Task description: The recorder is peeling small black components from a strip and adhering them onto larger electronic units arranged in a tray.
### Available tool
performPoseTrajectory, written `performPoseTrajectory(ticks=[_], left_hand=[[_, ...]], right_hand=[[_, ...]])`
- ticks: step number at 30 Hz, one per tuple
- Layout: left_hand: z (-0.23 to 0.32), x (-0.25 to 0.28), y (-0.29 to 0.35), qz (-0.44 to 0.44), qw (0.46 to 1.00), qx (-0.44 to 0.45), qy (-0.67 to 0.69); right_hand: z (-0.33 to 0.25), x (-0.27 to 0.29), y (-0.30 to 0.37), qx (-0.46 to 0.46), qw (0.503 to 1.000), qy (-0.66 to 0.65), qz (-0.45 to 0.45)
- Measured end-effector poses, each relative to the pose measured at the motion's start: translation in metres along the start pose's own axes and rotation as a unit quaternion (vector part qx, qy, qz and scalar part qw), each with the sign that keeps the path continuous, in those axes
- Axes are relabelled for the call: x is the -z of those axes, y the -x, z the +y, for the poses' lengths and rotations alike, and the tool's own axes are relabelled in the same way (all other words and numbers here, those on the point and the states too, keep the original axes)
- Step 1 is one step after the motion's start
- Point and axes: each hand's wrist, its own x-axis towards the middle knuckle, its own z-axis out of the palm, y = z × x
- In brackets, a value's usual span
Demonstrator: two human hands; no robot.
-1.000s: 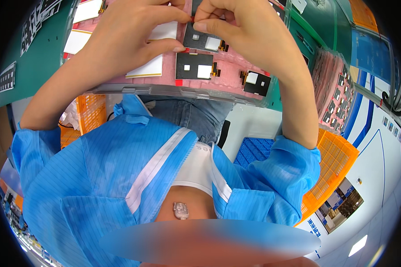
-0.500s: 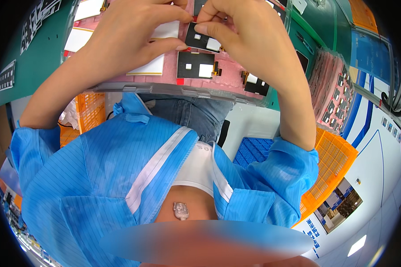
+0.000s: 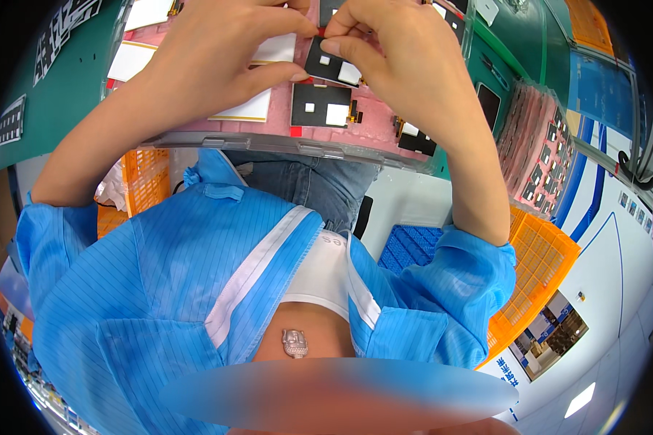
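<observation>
A small flat black panel (image 3: pixel 332 64) with white squares lies in a pink-lined clear tray (image 3: pixel 268 143), between my two hands. My left hand (image 3: pixel 228 47) is at its left edge, thumb and index finger spread apart, the thumb tip beside a bit of red at the panel's lower corner. My right hand (image 3: pixel 395 58) bends over the panel's upper side, thumb and index finger pinched together by its top left corner. What the pinch holds is too small to make out. A similar black panel (image 3: pixel 321 106) with a red tab (image 3: pixel 296 131) sits just nearer to me.
White rectangular panels (image 3: pixel 132 61) lie in the tray's left part. A stack of filled pink trays (image 3: pixel 537 148) stands at the right, near a dark flat device (image 3: pixel 488 105). The bench top is green (image 3: pixel 65 80). An orange crate (image 3: pixel 533 272) is below at the right.
Both hands keep nearly the same pose at the black panel. The tray and panels appear shifted very slightly to the right in the picture.
</observation>
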Motion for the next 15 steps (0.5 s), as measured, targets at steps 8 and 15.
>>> performPoseTrajectory(ticks=[8,15], left_hand=[[0.001,0.002,0.001,-0.003,1.000,-0.008,-0.026],[0.007,0.005,-0.005,-0.043,0.998,0.001,-0.045]], right_hand=[[-0.007,-0.007,0.004,0.002,0.998,0.038,0.041],[0.001,-0.018,0.016,0.057,0.973,0.173,0.143]])
